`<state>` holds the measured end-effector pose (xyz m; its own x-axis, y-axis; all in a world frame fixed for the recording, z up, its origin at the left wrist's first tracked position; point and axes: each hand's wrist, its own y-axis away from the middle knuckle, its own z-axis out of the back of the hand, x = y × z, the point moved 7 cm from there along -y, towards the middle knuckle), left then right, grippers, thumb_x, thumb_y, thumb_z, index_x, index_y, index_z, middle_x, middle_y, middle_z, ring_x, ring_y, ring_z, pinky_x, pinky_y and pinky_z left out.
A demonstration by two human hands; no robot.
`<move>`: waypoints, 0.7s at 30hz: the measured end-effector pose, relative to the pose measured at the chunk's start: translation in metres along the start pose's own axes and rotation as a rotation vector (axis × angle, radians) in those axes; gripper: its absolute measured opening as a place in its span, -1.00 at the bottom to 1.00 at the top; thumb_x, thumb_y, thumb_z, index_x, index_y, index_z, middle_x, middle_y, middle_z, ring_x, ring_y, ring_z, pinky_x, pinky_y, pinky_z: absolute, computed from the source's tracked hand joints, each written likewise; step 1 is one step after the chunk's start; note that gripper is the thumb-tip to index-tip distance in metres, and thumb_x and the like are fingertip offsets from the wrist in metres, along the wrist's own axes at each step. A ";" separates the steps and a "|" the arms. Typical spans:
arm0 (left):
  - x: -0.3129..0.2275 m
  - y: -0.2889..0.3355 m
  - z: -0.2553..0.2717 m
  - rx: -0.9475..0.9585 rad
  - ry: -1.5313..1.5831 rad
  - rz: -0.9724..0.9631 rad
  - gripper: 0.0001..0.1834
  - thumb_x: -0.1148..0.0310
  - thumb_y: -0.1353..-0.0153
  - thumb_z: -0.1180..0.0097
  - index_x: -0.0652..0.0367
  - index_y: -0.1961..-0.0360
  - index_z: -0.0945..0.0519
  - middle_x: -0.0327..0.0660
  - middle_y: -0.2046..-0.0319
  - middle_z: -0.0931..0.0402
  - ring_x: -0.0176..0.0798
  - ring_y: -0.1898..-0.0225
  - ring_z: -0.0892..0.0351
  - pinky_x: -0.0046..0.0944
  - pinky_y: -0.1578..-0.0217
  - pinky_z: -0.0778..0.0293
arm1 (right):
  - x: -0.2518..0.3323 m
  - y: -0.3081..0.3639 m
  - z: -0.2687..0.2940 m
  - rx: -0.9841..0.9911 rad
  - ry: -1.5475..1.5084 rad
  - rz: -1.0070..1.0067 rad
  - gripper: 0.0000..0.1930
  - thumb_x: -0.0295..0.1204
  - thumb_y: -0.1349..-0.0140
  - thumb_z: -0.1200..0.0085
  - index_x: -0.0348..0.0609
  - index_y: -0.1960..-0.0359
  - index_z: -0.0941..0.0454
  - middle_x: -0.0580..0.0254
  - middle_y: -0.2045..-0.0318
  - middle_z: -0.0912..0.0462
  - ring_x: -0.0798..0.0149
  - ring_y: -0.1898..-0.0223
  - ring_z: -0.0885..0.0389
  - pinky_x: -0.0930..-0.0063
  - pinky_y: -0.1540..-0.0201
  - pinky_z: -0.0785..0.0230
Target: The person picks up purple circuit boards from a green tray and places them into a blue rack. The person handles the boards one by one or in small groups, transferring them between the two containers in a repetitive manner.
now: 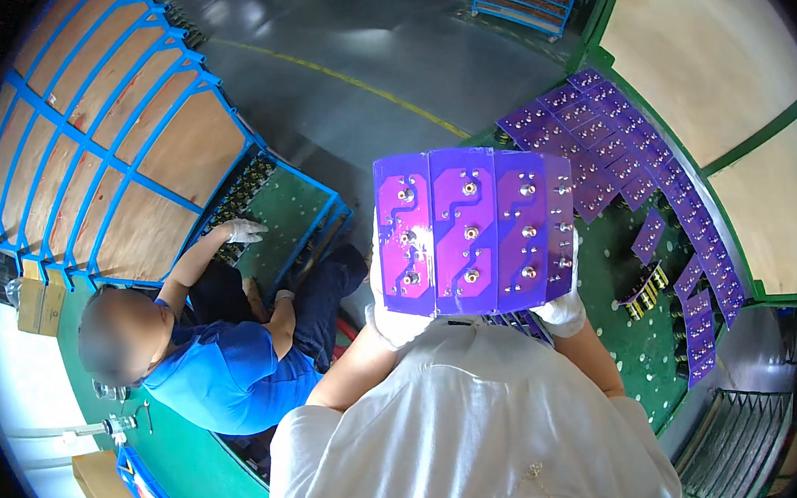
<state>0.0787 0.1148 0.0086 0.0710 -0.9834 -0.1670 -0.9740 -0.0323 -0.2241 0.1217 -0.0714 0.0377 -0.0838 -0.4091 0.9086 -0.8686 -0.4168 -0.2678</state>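
A row of joined purple circuit boards (pixel 455 256) with brass-coloured round terminals is raised in front of me. My left hand (pixel 397 327), in a white glove, is closed on its left edge. At the right edge my right hand (pixel 565 313), also gloved, grips the same boards. Most of my fingers are hidden behind them. To the right, many similar purple boards (pixel 587 145) lie in rows on a green surface (pixel 618 363) with pale dots. Among them, a board (pixel 644 293) stands on its side, showing yellow and black parts.
On my left a person in a blue shirt (pixel 230 370) sits by a blue-framed cart (pixel 307 221), one gloved hand over its green top. Tall wooden panels (pixel 121 168) in blue frames stand behind. A blue rack (pixel 529 0) is far ahead. Cardboard boxes (pixel 40 305) sit at the left.
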 end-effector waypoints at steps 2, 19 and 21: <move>-0.005 0.002 0.006 0.000 0.019 -0.020 -0.50 0.14 -0.37 0.31 0.10 -0.27 -0.17 -0.08 -0.22 -0.21 -0.05 -0.20 -0.26 0.03 -0.18 -0.23 | 0.010 -0.005 -0.014 0.115 0.059 0.203 -0.04 -0.27 0.12 -0.35 -0.21 -0.23 0.09 0.12 -0.10 -0.29 0.22 -0.12 -0.33 0.23 -0.17 -0.22; 0.000 0.021 0.063 -0.075 0.008 -0.211 -0.58 0.25 -0.35 0.30 0.18 -0.17 -0.30 -0.06 -0.11 -0.34 -0.07 -0.12 -0.36 -0.02 -0.14 -0.29 | 0.059 -0.014 -0.042 0.241 0.713 0.561 -0.26 -0.30 0.04 -0.28 -0.29 -0.17 -0.22 0.04 -0.12 -0.30 0.08 -0.16 -0.30 0.19 -0.23 -0.11; 0.007 0.019 0.053 -0.086 0.013 -0.184 -0.56 0.25 -0.35 0.31 0.19 -0.19 -0.27 -0.04 -0.15 -0.31 -0.06 -0.13 -0.35 -0.03 -0.14 -0.30 | 0.059 -0.012 -0.038 0.236 0.650 0.514 -0.25 -0.29 0.05 -0.28 -0.29 -0.17 -0.22 0.04 -0.12 -0.31 0.08 -0.16 -0.31 0.19 -0.23 -0.11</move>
<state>0.0720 0.1164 -0.0481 0.2470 -0.9618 -0.1180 -0.9598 -0.2261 -0.1664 0.1084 -0.0604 0.1069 -0.7646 -0.0773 0.6398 -0.5279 -0.4944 -0.6906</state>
